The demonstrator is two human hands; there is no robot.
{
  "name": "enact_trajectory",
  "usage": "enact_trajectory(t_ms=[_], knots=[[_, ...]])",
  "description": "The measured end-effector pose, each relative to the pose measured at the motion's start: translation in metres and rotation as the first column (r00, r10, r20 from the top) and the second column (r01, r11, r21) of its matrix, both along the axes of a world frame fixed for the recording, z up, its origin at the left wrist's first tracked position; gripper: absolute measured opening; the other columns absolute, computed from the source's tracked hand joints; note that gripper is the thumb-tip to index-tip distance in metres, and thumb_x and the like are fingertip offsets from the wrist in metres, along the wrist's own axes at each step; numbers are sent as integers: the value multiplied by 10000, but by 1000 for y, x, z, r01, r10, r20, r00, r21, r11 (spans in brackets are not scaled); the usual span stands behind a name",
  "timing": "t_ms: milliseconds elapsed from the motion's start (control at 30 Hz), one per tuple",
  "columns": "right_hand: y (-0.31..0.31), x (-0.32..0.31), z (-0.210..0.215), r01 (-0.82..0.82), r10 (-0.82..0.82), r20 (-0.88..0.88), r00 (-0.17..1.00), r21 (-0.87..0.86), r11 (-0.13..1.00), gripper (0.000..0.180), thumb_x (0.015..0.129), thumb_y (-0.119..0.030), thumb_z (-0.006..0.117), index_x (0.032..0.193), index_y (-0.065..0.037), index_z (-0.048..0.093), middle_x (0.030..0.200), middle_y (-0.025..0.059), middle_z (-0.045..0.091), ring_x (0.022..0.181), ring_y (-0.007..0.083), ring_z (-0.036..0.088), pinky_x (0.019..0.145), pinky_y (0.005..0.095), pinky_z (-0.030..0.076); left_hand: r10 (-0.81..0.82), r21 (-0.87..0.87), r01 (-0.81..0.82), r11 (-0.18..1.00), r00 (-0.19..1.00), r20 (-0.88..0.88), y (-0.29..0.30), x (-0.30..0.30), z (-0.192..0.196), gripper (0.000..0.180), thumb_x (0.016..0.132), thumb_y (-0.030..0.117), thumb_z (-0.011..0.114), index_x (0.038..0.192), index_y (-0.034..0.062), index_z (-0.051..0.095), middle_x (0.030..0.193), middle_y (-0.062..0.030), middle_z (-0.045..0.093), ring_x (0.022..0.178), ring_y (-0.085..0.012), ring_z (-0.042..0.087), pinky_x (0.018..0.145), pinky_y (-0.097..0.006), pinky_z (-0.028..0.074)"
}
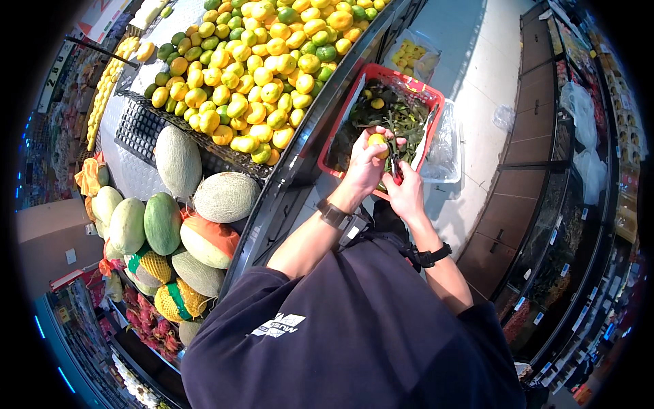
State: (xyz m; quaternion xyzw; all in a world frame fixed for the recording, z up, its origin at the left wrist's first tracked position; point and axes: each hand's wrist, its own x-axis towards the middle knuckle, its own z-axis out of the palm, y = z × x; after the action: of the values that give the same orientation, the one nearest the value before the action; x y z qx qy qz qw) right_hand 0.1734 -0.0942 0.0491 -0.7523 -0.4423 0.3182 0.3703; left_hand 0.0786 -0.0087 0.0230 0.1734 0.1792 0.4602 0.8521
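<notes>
My left hand [366, 162] is closed round a yellow mandarin [378, 140], held up over the red plastic basket [437, 112]. Close beside it, my right hand [407, 191] grips small red-handled clippers [391, 178], their dark blades pointing up by the fruit. Whether the blades touch the fruit or a stem is too small to tell. Green leaves and cut twigs [402, 102] fill much of the basket. Among them lies another mandarin [377, 103], toward the basket's far left.
To the left, a large heap of yellow and green mandarins [259, 68] covers the display stand. Nearer are several melons [178, 162], some in nets. Beyond the basket sits a bag of yellow fruit [409, 56]. A white crate [449, 153] adjoins the basket; brown cabinets [507, 204] line the right.
</notes>
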Motion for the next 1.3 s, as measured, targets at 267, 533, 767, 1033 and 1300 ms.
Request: enact_trajectory(t_ms=[267, 533, 767, 1033, 1300], knots=[[-6, 8, -10, -6, 5, 25, 1000, 31, 1000, 250, 838, -202, 687, 801, 23, 583, 644, 177, 593, 600, 333, 603, 595, 437, 461, -34, -70, 37, 997, 998, 51, -6, 7, -2, 288, 830, 24, 599, 1110, 61, 540, 1103, -88, 569, 1175, -339, 597, 1050, -454, 456], [-9, 18, -35, 6, -2, 102, 995, -47, 999, 202, 861, -161, 680, 846, 34, 626, 608, 116, 582, 555, 170, 560, 557, 361, 439, 25, -69, -22, 997, 999, 45, -3, 21, -36, 270, 851, 49, 565, 1119, 26, 588, 1231, -132, 602, 1218, -320, 570, 1102, -450, 406], [-19, 31, -59, 152, -161, -113, 981, -81, 985, 221, 838, -193, 709, 924, 2, 651, 738, 132, 657, 690, 246, 643, 676, 377, 497, 11, -216, -21, 976, 999, -48, 22, 29, -78, 307, 856, 10, 548, 1153, 75, 587, 1275, -80, 590, 1268, -361, 527, 1138, -474, 335], [-32, 51, -80, 195, -207, -234, 950, -74, 978, 212, 850, -143, 706, 1003, -5, 654, 756, 38, 634, 697, 117, 580, 670, 301, 484, 9, 39, 20, 999, 772, -636, 73, 25, -105, 447, 874, -3, 583, 1307, 53, 486, 1251, -64, 524, 1046, -220, 613, 940, -358, 480], [-50, 82, -87, 330, -377, -363, 852, -186, 926, 166, 874, -76, 667, 1017, -1, 629, 790, 14, 621, 676, 94, 568, 624, 248, 464, 276, -15, -335, 942, 801, -532, 124, -69, 18, 186, 957, 204, 618, 1054, 58, 555, 920, -55, 633, 842, -208, 653, 787, -397, 550]])
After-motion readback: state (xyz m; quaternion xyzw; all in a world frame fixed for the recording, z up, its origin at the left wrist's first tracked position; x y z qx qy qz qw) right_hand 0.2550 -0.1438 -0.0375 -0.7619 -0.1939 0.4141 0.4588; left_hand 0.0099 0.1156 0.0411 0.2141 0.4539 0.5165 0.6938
